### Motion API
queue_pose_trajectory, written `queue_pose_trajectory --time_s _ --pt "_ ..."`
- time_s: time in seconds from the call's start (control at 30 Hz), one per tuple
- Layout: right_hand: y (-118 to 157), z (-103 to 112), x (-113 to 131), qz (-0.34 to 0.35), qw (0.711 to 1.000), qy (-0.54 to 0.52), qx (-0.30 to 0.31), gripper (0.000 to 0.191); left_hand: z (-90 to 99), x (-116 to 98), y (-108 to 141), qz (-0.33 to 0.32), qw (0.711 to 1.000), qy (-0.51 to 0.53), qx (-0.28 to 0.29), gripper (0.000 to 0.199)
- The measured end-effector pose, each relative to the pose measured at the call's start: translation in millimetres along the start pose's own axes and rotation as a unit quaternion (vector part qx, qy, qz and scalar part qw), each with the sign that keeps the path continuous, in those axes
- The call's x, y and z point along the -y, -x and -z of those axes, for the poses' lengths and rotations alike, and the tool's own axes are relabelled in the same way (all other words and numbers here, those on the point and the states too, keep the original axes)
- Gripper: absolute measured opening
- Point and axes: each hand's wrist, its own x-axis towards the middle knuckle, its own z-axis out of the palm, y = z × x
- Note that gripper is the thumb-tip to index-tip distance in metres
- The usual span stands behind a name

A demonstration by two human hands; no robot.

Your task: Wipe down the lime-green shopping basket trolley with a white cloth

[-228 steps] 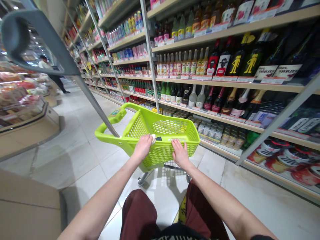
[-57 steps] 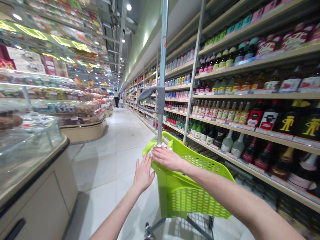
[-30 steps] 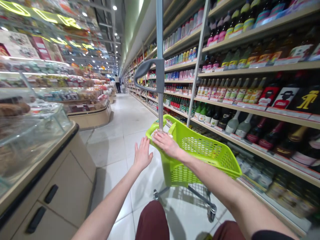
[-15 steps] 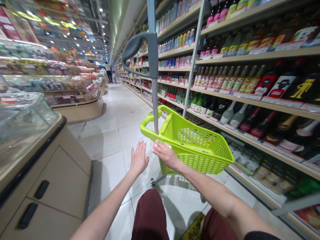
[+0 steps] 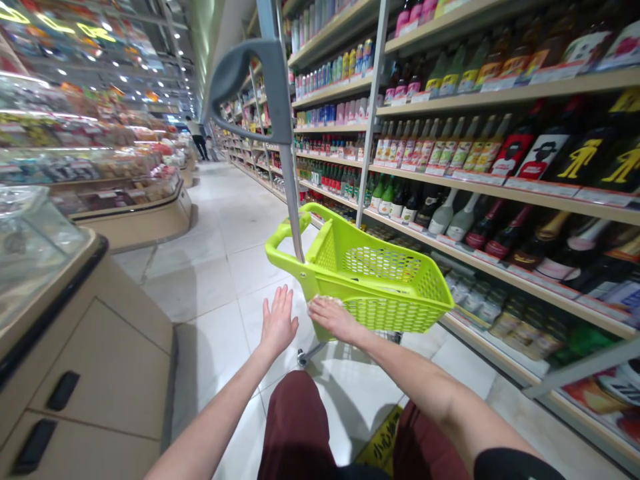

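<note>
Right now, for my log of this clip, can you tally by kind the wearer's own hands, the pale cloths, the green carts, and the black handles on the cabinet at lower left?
Own hands: 2 (left hand, right hand)
Pale cloth, partly covered by the right hand: 1
Green cart: 1
Black cabinet handles: 2
Total: 6
</note>
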Motion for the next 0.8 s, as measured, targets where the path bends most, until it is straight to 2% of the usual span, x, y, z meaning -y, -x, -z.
queue_pose_trajectory --time_s 0.1,0.17,0.23,0.37,0.43,0.5,0.67,0.73,0.8 --pt "-30 23 -10 -0.028 0.997 0.010 -0.072 0.032 0.8 -3 -7 0.015 1.000 0.001 -0.013 0.061" --pt "-41 23 -13 -0.031 0.996 0.023 -0.085 0.032 1.9 -7 -10 0.015 1.000 0.000 -0.015 0.061" --pt "-36 9 -11 -0.014 0.997 0.032 -0.068 0.030 1.9 -12 -9 0.004 1.000 -0.002 -0.009 0.061" --pt "-1 -29 3 0.008 0.999 0.033 -0.007 0.025 -3.9 -19 3 -0.022 1.000 -0.013 0.011 0.062" --pt "10 -32 7 0.003 1.000 0.027 0.002 0.024 -8.2 -18 9 -0.025 0.999 -0.019 0.021 0.063" --pt "5 -20 8 -0.004 1.000 0.017 -0.021 0.025 -11.3 -16 11 -0.014 0.999 -0.025 0.026 0.064" --pt "-42 26 -5 -0.025 0.995 0.013 -0.098 0.032 -11.2 -11 3 0.019 0.999 -0.033 0.026 0.062" --pt "-48 26 -9 -0.024 0.995 0.021 -0.093 0.032 -10.6 -13 1 0.016 0.999 -0.033 0.026 0.062" --pt "-39 13 -9 -0.016 0.997 0.030 -0.067 0.032 -11.7 -17 3 0.006 0.999 -0.032 0.031 0.061"
